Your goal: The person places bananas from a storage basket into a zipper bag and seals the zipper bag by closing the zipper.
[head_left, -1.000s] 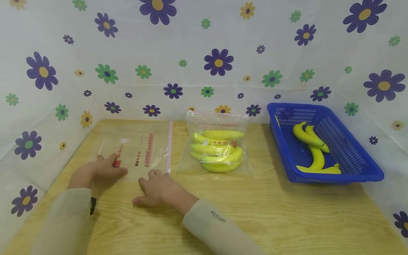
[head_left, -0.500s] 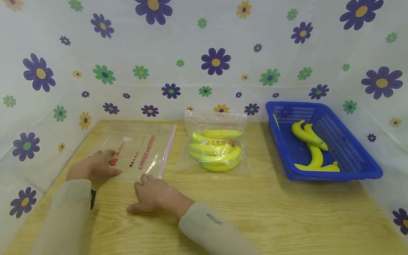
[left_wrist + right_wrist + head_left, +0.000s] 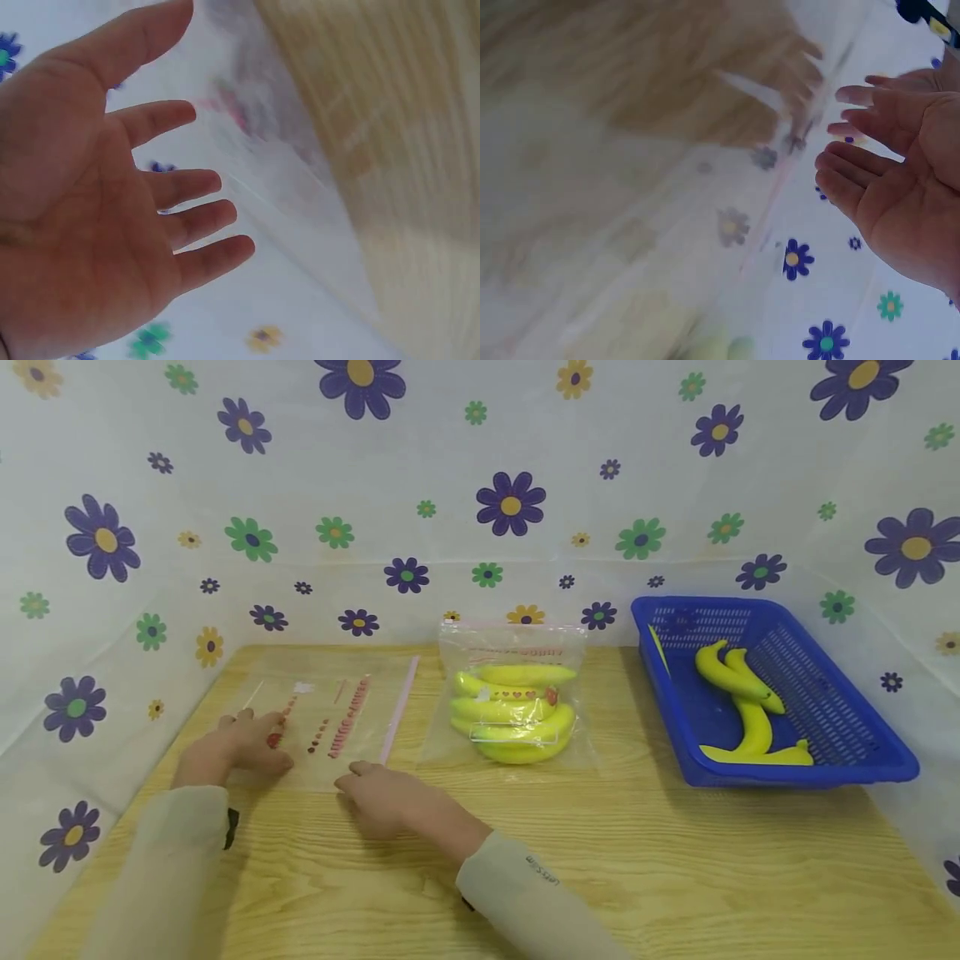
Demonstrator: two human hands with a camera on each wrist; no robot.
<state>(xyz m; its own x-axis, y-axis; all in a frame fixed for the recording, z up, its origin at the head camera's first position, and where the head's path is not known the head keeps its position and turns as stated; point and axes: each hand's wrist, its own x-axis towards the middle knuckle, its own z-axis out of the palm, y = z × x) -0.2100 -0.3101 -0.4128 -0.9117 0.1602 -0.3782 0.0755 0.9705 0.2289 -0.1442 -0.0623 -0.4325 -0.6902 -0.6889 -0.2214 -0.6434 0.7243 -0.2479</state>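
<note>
Clear plastic, thin and shiny with red print, made up the flat bag (image 3: 322,693) on the left of the wooden table (image 3: 675,860). I judged it nearly weightless, limp and slippery, likely to skate or crease under a push. The pink zip strip (image 3: 400,710) along its right side looked the stiffest part, so the best place for a pinch was there, at the near end, one film between thumb and finger.

My grip was empty on both sides: my left hand (image 3: 240,747) lay over the end away from the zip, fingers spread, and my right hand (image 3: 393,797) was by the zip's near corner, fingers straight. Whether either pressed the film, I could not tell.

To the right stood a second bag (image 3: 487,647) with bananas (image 3: 525,745) inside; beyond it, a blue basket (image 3: 817,693) held loose bananas (image 3: 753,727).
</note>
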